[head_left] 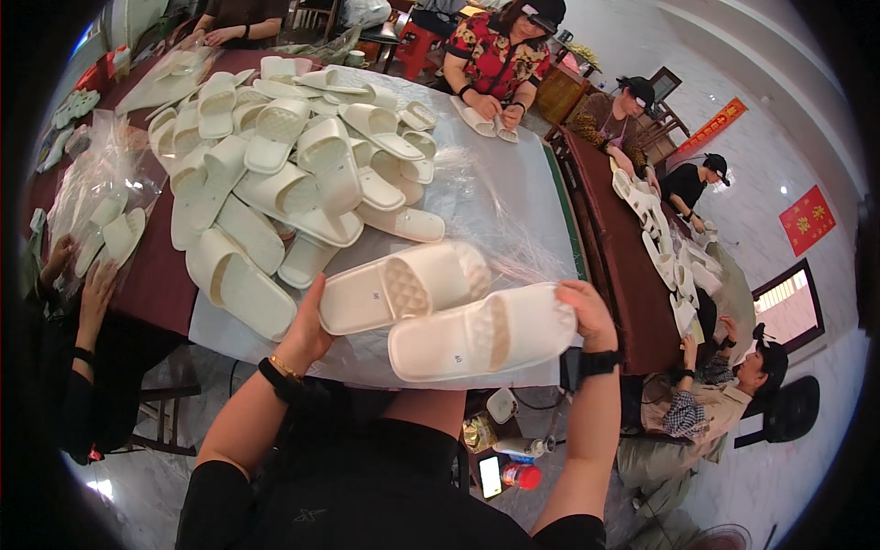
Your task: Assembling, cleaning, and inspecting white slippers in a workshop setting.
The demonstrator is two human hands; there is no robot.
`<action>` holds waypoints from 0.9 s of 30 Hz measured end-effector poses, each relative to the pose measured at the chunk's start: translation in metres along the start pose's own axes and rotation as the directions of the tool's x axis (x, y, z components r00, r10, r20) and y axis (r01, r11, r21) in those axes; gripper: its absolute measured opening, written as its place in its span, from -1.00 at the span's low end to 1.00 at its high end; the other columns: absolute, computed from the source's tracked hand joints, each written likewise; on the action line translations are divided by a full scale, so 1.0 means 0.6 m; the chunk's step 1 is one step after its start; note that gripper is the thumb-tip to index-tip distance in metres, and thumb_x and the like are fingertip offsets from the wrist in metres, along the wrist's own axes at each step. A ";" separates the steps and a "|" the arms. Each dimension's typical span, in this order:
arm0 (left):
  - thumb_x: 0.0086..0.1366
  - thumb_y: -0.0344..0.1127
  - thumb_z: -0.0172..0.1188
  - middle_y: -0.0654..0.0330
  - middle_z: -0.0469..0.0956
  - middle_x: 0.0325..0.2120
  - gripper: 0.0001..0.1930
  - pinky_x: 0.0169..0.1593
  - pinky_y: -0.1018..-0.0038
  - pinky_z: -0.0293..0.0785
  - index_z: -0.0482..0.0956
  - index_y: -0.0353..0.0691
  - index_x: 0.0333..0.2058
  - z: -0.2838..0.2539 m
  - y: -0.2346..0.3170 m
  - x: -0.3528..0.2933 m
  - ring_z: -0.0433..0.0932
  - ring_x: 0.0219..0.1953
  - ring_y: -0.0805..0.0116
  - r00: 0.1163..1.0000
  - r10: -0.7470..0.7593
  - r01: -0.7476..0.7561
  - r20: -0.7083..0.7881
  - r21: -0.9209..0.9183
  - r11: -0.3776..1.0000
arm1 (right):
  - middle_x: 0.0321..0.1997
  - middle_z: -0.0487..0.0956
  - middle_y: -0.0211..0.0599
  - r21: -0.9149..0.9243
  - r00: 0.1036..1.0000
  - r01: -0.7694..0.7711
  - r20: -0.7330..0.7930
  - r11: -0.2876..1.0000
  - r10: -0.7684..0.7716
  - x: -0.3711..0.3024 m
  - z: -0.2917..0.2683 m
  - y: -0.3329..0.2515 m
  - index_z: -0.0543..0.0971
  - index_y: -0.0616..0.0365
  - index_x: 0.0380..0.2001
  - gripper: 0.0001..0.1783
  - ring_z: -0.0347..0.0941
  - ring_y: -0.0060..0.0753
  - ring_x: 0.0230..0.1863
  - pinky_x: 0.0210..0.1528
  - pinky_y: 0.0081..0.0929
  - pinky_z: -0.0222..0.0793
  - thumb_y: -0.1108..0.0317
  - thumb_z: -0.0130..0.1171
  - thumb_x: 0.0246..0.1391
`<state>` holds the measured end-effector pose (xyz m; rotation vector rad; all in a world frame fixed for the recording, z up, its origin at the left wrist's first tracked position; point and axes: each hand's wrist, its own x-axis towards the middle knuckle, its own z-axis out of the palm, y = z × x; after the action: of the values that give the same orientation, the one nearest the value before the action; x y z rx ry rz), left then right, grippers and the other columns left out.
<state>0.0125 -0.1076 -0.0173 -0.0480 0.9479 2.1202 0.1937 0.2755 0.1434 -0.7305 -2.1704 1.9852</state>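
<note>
Both hands raised, left [307, 335] and right [587, 312], fingers curled gripping.

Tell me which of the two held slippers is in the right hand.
The lower slipper, nearer the person; the right hand grips its end. The upper slipper is in the left hand.

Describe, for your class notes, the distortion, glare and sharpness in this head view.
Head view: fisheye bends the table edges, with black corners; glare on the clear plastic sheet; left hand, right hand and their two slippers stay fairly sharp.
</note>
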 end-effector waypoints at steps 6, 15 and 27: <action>0.29 -0.35 0.08 0.16 0.49 -0.13 -0.57 -0.10 0.35 0.57 0.30 -0.30 0.11 -0.014 -0.014 -0.019 0.55 -0.14 0.31 0.999 -0.013 0.024 -0.051 0.213 0.977 | -0.19 0.60 -0.25 -0.297 0.990 -0.070 -0.139 0.952 0.029 0.093 0.000 0.155 0.54 0.34 -0.07 -0.54 0.52 -0.48 -0.22 -0.17 -0.50 0.41 0.17 0.21 0.10; 0.19 -0.28 0.23 0.18 0.56 -0.46 -0.73 -0.41 0.53 0.54 0.51 -0.39 -0.26 -0.017 -0.022 -0.045 0.58 -0.45 0.45 0.999 -0.040 0.027 0.000 0.728 0.685 | 0.01 0.53 -0.10 -0.516 0.917 -0.101 -0.380 0.850 -0.122 0.061 0.071 0.259 0.37 0.33 0.14 -0.37 0.47 -0.33 -0.02 0.02 -0.46 0.36 0.05 0.10 0.19; 0.18 -0.24 0.22 0.09 0.57 -0.55 -0.74 -0.44 0.36 0.49 0.50 -0.37 -0.38 -0.003 -0.044 -0.094 0.57 -0.55 0.22 0.998 -0.019 -0.054 0.057 0.991 0.120 | -0.03 0.55 -0.13 -0.221 0.973 0.231 0.070 0.948 -0.221 0.078 0.206 0.202 0.41 0.33 0.11 -0.51 0.45 -0.44 -0.09 0.00 -0.53 0.33 0.22 0.06 0.22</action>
<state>0.0686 -0.1349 -0.0160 0.7321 2.1776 1.0113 0.1368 0.1863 -0.0014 -0.4390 -2.4116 1.6759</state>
